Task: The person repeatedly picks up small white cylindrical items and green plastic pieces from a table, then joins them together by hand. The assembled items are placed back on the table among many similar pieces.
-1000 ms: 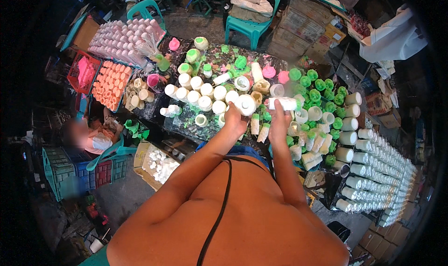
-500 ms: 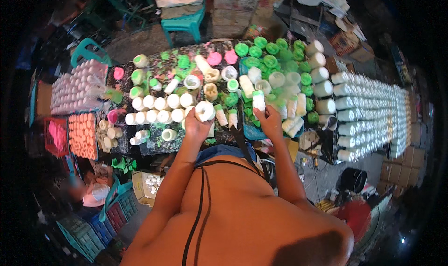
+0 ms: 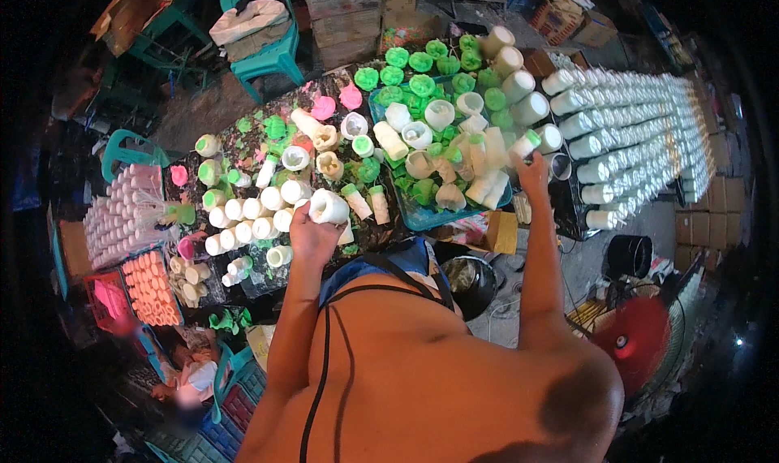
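A thick-walled white round mould [image 3: 330, 209] with a hollow opening is gripped in my left hand [image 3: 315, 234], over the near edge of the table. My right hand [image 3: 533, 176] is stretched out to the right and holds a small white cylinder with a green top [image 3: 526, 144]. Just beyond that cylinder lie large whitish cylinders [image 3: 532, 108]. Beside my left hand stand rows of white cylinders [image 3: 272, 198]. Two green-topped white pieces [image 3: 378, 204] lie between my hands, near a teal tray [image 3: 454, 221] heaped with green and white cups.
Bright green moulded pieces [image 3: 422, 85] cover the far part of the table. Many white cylinders [image 3: 600, 138] are stacked at the right, with a red fan [image 3: 637, 341] below them. A teal chair [image 3: 272, 57] stands behind the table. Another person [image 3: 195, 378] is at the lower left.
My right hand has moved to the right, away from the tray, carrying the green-topped cylinder. My left hand still grips the white mould. The whole view has turned and shifted.
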The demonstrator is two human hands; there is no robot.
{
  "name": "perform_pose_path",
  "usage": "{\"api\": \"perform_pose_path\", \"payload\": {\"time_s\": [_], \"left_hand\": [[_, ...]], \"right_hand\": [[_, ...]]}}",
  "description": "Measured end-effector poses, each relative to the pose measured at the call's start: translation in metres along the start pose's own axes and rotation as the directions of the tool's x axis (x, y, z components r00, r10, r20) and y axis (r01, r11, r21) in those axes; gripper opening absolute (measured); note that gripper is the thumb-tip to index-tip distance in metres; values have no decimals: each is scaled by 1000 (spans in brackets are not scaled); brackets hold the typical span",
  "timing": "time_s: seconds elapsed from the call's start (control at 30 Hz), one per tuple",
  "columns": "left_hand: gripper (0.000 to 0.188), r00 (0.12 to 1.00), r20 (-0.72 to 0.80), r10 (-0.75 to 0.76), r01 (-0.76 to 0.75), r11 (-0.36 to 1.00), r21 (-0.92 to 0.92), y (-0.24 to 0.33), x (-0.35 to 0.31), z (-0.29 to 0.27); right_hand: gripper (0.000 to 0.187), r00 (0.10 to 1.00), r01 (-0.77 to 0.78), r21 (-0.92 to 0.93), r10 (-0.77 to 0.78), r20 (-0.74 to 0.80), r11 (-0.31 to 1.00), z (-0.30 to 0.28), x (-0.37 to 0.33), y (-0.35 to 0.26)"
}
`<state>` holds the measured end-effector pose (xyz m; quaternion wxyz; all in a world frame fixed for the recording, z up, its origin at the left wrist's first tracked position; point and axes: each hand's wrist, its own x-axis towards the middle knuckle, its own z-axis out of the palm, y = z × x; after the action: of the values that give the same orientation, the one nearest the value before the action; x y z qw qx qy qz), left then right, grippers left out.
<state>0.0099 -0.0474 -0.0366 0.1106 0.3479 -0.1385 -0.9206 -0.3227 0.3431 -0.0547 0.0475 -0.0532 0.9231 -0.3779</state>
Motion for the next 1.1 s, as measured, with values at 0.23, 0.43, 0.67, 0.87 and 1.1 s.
{"api": "perform_pose_path", "payload": {"time_s": [0.23,0.43,0.67,0.87,1.1], "left_hand": [[46,998,-1,57,-56,991,-122,8,-16,-4],[46,996,58,61,-49,980,-193,4,-21,-12],[45,995,-83,50,-55,996,-67,-9,-5,2],[42,996,-90,3,-8,999,-52,-15,-4,14],[35,996,-41,75,-82,972,-220,-14,-15,-6]], "right_hand": [[60,987,-56,-146,77,143,988,-10,4,68],[55,998,-31,-210,41,45,977,-6,-19,63],[54,990,138,-220,-131,49,966,-2,52,-8],[56,946,281,-226,-231,226,933,53,150,-21],[53,818,122,-66,-63,572,990,118,179,-73]]}}
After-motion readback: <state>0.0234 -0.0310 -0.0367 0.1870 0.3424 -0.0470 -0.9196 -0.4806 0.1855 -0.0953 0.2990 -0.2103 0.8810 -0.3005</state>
